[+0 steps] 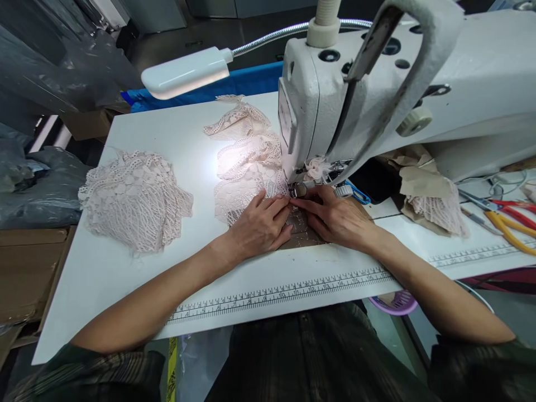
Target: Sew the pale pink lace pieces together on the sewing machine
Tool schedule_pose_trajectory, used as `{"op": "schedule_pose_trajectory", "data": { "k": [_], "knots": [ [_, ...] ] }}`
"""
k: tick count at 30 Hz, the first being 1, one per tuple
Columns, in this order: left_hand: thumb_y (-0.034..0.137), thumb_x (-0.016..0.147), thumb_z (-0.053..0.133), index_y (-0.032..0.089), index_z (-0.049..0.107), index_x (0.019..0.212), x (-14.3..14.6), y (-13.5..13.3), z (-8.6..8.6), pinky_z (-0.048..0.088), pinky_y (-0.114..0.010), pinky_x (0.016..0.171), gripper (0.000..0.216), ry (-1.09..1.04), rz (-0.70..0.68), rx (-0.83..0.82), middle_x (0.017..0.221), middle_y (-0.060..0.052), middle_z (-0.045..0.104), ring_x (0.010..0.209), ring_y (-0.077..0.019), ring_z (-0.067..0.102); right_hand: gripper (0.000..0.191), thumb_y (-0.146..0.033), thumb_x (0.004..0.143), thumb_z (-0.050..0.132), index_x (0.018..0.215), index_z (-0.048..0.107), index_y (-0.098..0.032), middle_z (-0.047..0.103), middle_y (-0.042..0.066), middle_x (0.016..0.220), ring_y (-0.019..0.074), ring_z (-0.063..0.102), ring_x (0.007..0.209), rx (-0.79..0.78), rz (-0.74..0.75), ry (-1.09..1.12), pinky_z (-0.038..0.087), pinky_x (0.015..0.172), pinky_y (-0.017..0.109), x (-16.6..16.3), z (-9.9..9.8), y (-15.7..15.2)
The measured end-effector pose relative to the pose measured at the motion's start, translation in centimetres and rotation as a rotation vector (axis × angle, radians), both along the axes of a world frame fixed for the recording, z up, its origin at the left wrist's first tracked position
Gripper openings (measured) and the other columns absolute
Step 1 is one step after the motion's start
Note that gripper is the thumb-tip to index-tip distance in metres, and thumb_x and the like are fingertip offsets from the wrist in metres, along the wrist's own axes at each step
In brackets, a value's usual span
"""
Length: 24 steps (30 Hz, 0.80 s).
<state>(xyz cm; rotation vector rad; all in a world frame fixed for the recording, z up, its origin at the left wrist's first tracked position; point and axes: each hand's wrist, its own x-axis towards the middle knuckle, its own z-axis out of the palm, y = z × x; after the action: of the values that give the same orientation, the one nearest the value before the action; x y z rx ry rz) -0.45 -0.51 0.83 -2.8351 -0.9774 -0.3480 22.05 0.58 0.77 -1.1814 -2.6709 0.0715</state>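
A piece of pale pink lace fabric (238, 198) runs up to the presser foot (298, 190) of a white sewing machine (310, 100). My left hand (263, 223) lies palm down on this lace, left of the foot, with its fingers stretched out. Just right of the foot, my right hand (341, 218) has its fingertips closed on the lace edge, its index finger almost meeting my left one. The cloth under both hands is partly hidden. More lace lies bunched behind, toward the back of the table.
A lace pile (138, 201) sits on the white table (201, 279) at left. A lamp (186, 72) hangs above. Right of the machine head are a phone (374, 180), wrapped lace (435, 204) and yellow-handled scissors (508, 229). A printed ruler (280, 296) lines the front edge.
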Motion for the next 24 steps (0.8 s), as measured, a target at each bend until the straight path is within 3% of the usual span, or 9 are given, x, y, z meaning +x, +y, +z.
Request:
{"op": "schedule_pose_trajectory", "data": {
  "k": [6,15,20,24],
  "knots": [
    [0.032,0.097,0.046,0.004,0.058,0.123,-0.3,0.5,-0.2,0.044,-0.052,0.104,0.04,-0.037,-0.002,-0.046,0.127,-0.02,0.06,0.116,-0.0302,0.06,0.04,-0.022,0.094,0.044,0.13,0.063,-0.023,0.061,0.014,0.113,0.0214,0.057,0.081,-0.003,0.02,0.028,0.045,0.067,0.032,0.3,0.0,0.1],
    [0.035,0.096,0.047,0.002,0.059,0.121,-0.5,1.3,-0.3,0.042,-0.052,0.108,0.043,-0.077,-0.001,-0.092,0.131,-0.022,0.057,0.122,-0.0313,0.056,0.04,-0.021,0.095,0.038,0.129,0.059,-0.021,0.063,0.016,0.106,0.027,0.058,0.082,-0.001,-0.038,-0.138,0.035,0.058,0.031,-0.9,0.5,-0.1],
    [0.036,0.095,0.049,0.005,0.057,0.125,-0.6,1.6,-0.4,0.041,-0.054,0.109,0.044,-0.127,0.018,-0.111,0.131,-0.021,0.057,0.12,-0.0296,0.058,0.038,-0.024,0.095,0.04,0.128,0.059,-0.023,0.063,0.016,0.101,0.0283,0.057,0.085,0.036,-0.085,-0.088,0.038,0.064,0.034,-0.9,0.1,-0.5],
    [0.04,0.094,0.052,0.005,0.056,0.126,-0.6,1.9,-0.5,0.04,-0.055,0.111,0.048,-0.158,0.02,-0.121,0.129,-0.021,0.057,0.118,-0.0293,0.059,0.042,-0.029,0.095,0.042,0.134,0.056,-0.024,0.06,0.015,0.097,0.0254,0.056,0.076,-0.033,-0.066,-0.05,0.042,0.064,0.035,0.2,0.0,0.0]
  ]
}}
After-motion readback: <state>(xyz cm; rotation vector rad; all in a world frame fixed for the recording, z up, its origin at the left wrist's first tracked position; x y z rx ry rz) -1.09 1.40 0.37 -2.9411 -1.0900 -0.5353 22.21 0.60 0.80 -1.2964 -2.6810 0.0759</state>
